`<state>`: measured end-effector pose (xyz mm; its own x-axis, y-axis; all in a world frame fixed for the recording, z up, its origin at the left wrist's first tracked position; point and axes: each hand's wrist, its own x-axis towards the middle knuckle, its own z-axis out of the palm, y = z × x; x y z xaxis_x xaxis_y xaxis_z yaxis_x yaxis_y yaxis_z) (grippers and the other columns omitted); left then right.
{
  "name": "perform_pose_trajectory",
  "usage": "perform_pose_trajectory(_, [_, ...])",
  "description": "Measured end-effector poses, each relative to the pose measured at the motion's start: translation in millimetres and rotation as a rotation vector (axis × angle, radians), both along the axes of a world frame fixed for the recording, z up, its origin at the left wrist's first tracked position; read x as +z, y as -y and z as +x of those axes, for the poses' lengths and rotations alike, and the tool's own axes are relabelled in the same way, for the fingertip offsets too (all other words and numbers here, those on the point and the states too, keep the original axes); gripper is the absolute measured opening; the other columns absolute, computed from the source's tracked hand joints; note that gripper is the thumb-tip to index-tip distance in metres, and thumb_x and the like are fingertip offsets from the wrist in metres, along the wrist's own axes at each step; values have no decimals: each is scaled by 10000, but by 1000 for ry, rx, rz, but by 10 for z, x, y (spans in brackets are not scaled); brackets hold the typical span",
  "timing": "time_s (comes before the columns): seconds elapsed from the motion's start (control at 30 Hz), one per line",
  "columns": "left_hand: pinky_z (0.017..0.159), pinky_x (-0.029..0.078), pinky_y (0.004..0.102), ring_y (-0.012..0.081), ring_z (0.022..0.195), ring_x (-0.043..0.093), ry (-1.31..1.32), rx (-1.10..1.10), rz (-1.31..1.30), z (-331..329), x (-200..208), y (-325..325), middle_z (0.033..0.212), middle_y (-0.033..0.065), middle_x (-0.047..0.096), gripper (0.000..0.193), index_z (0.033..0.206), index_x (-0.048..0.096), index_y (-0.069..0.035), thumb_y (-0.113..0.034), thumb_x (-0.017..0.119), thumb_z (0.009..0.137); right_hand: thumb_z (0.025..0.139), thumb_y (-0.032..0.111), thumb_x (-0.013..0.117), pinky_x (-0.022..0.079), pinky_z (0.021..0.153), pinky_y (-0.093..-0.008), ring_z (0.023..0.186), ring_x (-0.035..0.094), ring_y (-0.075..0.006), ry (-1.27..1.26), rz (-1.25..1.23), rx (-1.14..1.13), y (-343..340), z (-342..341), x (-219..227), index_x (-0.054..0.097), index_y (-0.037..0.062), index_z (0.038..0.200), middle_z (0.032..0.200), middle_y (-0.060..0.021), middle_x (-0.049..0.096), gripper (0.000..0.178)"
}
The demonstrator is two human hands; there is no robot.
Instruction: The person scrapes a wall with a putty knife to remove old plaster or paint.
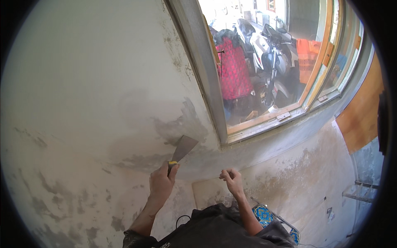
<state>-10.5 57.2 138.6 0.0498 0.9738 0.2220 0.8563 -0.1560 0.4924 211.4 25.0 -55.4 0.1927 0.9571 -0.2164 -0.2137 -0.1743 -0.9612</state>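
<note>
My left hand (162, 182) is wrapped round the dark and yellow handle of a putty knife (185, 146). Its wide metal blade points up and to the right, over a patch of wall (182, 124) that looks damp grey and roughly scraped. Whether the blade's edge touches the wall, I cannot tell. Lower and to the right, below the window's corner, my right hand (232, 182) is raised with its fingers curled in. Nothing shows sticking out of it, and it appears apart from the wall.
A window (264, 118) with metal and wooden framing fills the upper right; motorcycles (269, 49) and a pink cloth (233, 70) show beyond it. Beneath the sill the wall is stained and flaking. A blue-patterned chair (263, 215) stands by my right arm, and a metal ladder-like frame (359, 193) farther right.
</note>
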Motion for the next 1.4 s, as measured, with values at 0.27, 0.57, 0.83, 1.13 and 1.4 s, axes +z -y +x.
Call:
perform_pose_trajectory(0.27, [549,467,476,427,633,599,13,-39,39,191,-119,-21,665,209,608,291,879,592,-20,-307,632,909,942,222,614,464,634,-235,689,602,-76,45,61,3,-78,-101,185,633,0,898,777,-53,688,228])
perform_pose_trajectory(0.57, [546,470,454,401,658,623,120,-34,47,208,-266,-54,688,199,627,285,865,590,-17,-296,630,914,961,171,587,458,644,-221,705,598,-75,-29,283,-189,-213,-60,482,601,23,900,757,-33,657,161])
perform_pose_trajectory(0.83, [544,464,439,398,660,624,172,-9,40,275,-172,-35,702,203,625,258,863,593,-14,-263,628,916,968,200,577,469,640,-232,704,625,-97,-34,254,-222,-229,30,461,601,17,896,743,-39,659,198])
perform_pose_trajectory(1.13, [578,477,437,411,687,628,238,54,-50,307,-267,23,707,213,623,275,933,608,-14,-288,605,932,964,208,584,472,630,-238,695,628,-101,-48,234,-183,-147,-11,417,606,19,886,727,-41,661,206])
perform_pose_trajectory(1.4, [590,483,422,410,713,635,363,41,-74,352,-204,65,735,219,632,278,947,609,-4,-282,593,941,964,213,582,474,628,-239,696,631,-104,-60,235,-144,-150,-86,400,608,18,885,730,-48,664,212])
